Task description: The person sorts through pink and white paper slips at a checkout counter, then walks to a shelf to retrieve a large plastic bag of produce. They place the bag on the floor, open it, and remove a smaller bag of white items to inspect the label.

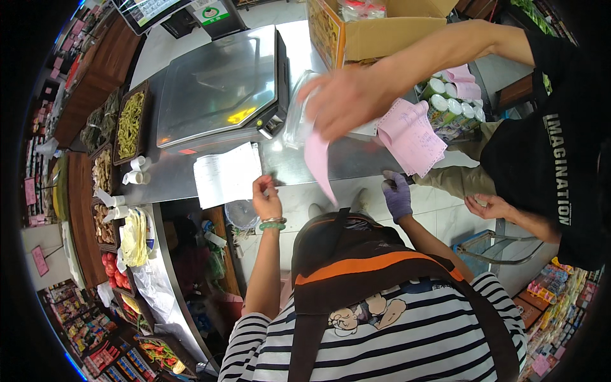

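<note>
My left hand (267, 197), bare with a green bangle at the wrist, is at the counter's front edge with fingers curled, just right of a stack of white papers (228, 173); whether it holds anything I cannot tell. My right hand (397, 196) wears a purple glove and is near a dark object by the co-worker's leg; its grip is unclear. A co-worker's blurred arm reaches over the counter with a pink slip (319, 164) at its hand. More pink slips (410, 138) with writing lie on the counter's right part.
A flat metal-topped scale (219, 86) stands on the steel counter (305, 164). Behind are a cardboard box (391, 38) and clear plastic bags (296, 117). Several cans (451, 110) stand right, beside the co-worker. Produce trays (129, 124) line the left; a blue-framed stool (477, 250) is at right.
</note>
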### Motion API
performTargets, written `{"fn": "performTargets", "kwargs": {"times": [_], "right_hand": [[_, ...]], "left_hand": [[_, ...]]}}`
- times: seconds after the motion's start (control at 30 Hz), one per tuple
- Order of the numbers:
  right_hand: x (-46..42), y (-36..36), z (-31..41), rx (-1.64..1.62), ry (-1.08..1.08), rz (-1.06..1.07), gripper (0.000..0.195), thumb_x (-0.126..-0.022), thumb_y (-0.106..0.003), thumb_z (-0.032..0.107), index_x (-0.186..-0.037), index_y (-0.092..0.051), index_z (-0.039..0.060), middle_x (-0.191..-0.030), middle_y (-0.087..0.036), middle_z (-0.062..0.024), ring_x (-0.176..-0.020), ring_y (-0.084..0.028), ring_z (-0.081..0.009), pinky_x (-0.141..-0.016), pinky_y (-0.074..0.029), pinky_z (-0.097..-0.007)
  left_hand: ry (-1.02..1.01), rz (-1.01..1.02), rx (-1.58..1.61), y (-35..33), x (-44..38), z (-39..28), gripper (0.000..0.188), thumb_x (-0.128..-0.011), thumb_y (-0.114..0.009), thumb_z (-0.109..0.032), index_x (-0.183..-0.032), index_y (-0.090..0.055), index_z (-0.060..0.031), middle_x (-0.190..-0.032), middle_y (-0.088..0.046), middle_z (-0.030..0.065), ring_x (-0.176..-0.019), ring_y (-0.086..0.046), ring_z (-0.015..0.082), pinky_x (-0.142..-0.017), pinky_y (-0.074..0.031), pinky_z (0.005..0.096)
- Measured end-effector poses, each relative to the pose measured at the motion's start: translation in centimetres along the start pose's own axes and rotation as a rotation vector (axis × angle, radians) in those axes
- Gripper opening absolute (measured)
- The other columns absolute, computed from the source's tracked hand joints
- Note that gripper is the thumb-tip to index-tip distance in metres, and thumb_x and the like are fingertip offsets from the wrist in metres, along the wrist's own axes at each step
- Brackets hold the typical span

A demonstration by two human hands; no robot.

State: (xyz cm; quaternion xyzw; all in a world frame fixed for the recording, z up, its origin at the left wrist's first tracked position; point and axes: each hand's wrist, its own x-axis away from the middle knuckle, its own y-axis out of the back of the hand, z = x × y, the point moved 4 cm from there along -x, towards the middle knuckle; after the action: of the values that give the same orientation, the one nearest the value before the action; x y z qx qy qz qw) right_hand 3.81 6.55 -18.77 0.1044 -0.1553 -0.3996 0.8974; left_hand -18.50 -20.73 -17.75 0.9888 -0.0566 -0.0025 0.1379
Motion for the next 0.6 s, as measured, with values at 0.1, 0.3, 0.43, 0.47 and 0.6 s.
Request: {"fn": "performTargets", "kwargs": {"times": [0.1, 0.3, 0.43, 0.47, 0.6], "right_hand": [[-2.1, -1.9, 0.9, -0.431, -0.366, 0.147, 0.022, -0.080, -0.059, 0.012, -0.102, -0.056, 0.0098, -0.085, -0.057, -0.0026, -0.072, -0.056, -0.0127, -0.062, -0.047, -0.0249], [-8.4, -8.6, 5.2, -1.101, -0.871, 0.074, 0.011, -0.082, -0.061, 0.021, -0.081, -0.055, 0.0112, -0.065, -0.053, 0.0012, -0.050, -0.047, -0.0083, -0.039, -0.038, -0.0191], [-12.6, -10.4, 3.7, -1.269, -0.855, 0.057, 0.017, -0.083, -0.059, 0.020, -0.071, -0.050, 0.0119, -0.056, -0.048, 0.0029, -0.042, -0.042, -0.0077, -0.034, -0.032, -0.0195], [-12.1, -10.7, 3.9, -1.269, -0.876, 0.126, 0.020, -0.083, -0.058, 0.020, -0.069, -0.047, 0.0121, -0.052, -0.045, 0.0037, -0.039, -0.039, -0.0083, -0.035, -0.032, -0.0205], [-4.5, -11.3, 6.7, -0.979, -0.780, 0.267, 0.017, -0.081, -0.061, 0.023, -0.073, -0.051, 0.0117, -0.057, -0.047, 0.0013, -0.044, -0.042, -0.0089, -0.038, -0.032, -0.0215]], "left_hand": [[-0.004, -0.037, 0.066, 2.0, -0.1, -0.2, 0.016, -0.082, -0.048, 0.004, -0.097, -0.052, -0.0011, -0.088, -0.058, 0.0046, -0.077, -0.056, 0.0100, -0.062, -0.052, 0.0241], [0.052, 0.055, 0.272, 1.3, 1.3, -1.7, 0.018, -0.084, -0.047, 0.004, -0.100, -0.051, -0.0017, -0.090, -0.059, 0.0055, -0.080, -0.057, 0.0104, -0.066, -0.052, 0.0248], [0.314, 0.235, 0.493, -1.9, 3.4, -2.5, 0.022, -0.083, -0.053, -0.001, -0.105, -0.052, -0.0013, -0.097, -0.060, 0.0081, -0.085, -0.059, 0.0148, -0.068, -0.052, 0.0267], [0.437, 0.331, 0.522, -2.8, 3.9, -2.8, 0.028, -0.084, -0.055, -0.007, -0.111, -0.049, -0.0028, -0.105, -0.057, 0.0105, -0.093, -0.057, 0.0196, -0.076, -0.050, 0.0319], [0.776, 0.641, 0.825, -5.0, 5.1, -4.4, 0.062, -0.084, -0.058, -0.027, -0.134, -0.027, -0.0069, -0.127, -0.042, 0.0160, -0.113, -0.045, 0.0284, -0.094, -0.039, 0.0411]]}}
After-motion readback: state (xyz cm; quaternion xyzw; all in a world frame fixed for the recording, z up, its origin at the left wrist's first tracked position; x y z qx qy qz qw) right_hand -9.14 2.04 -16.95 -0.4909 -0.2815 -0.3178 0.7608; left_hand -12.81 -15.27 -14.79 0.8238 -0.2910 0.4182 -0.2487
